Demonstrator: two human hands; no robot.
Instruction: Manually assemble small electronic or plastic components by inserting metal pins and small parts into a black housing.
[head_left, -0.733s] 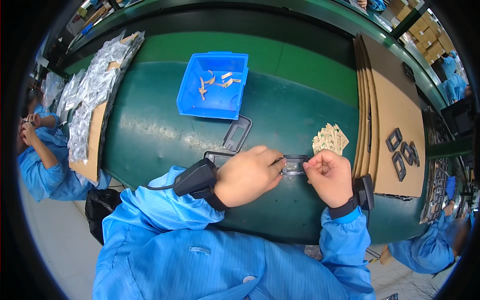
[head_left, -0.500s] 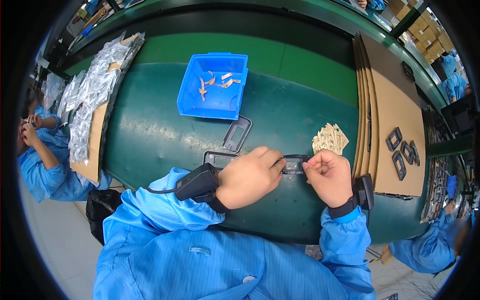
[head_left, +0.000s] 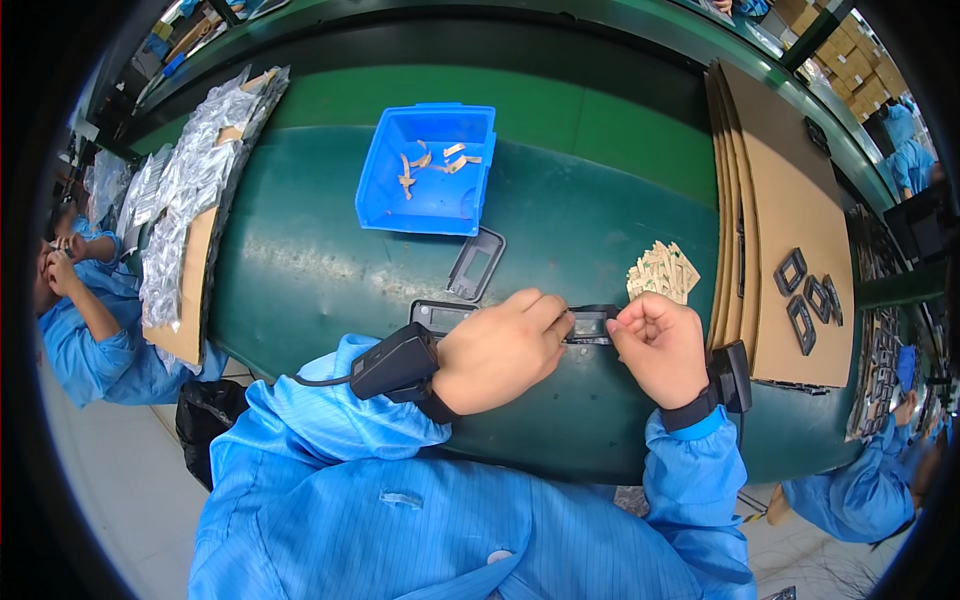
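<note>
Frame (head_left: 592, 311) over green bench (head_left: 320, 230): left hand (head_left: 508, 350) fingers closed on its left end, right hand (head_left: 660, 345) thumb and forefinger pinched on its right; uneven pull could twist it loose.

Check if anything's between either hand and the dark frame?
Nothing visible. The left hand holds the frame at its left end; the right hand pinches its right end. The paper pile lies beyond the right hand, outside the gap. Undersides are hidden.
</note>
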